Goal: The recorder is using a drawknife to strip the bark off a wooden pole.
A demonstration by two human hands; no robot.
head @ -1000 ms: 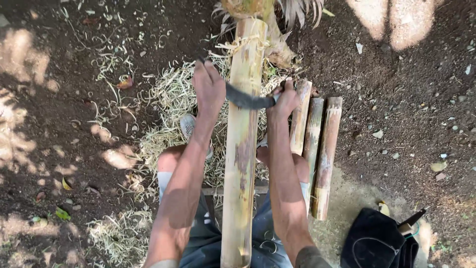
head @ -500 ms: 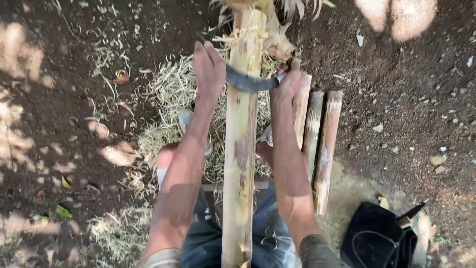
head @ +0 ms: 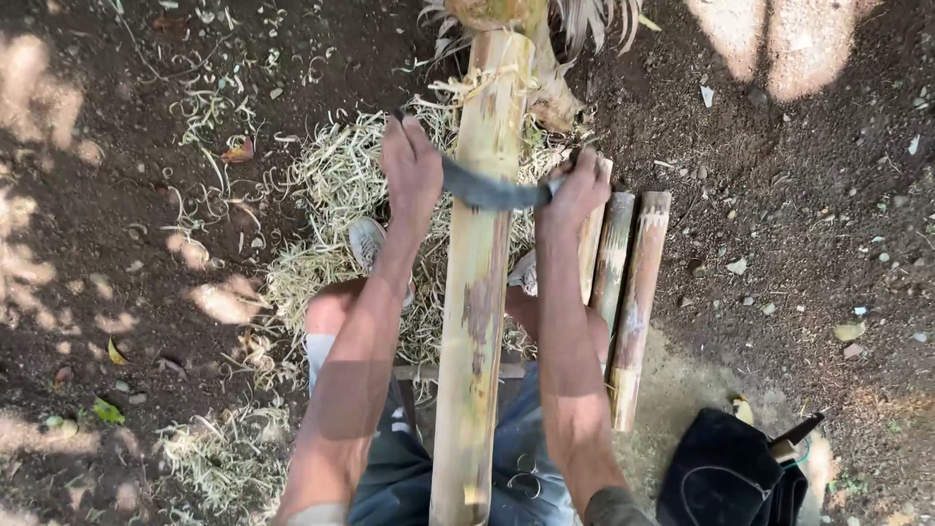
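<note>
both hands, left hand point(head: 411, 173) and right hand point(head: 575, 193), grip a curved blade point(head: 487, 191) across the bamboo pole point(head: 477, 321).

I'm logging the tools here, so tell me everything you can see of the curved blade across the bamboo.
The blade is a dark, curved strip that looks like metal, lying crosswise over the upright-running bamboo pole, bowed toward the person. The left hand grips one end and the right hand the other, so its handles are hidden. Its middle presses against the pole's pale, partly scraped surface. Its edge is too dark to make out.
</note>
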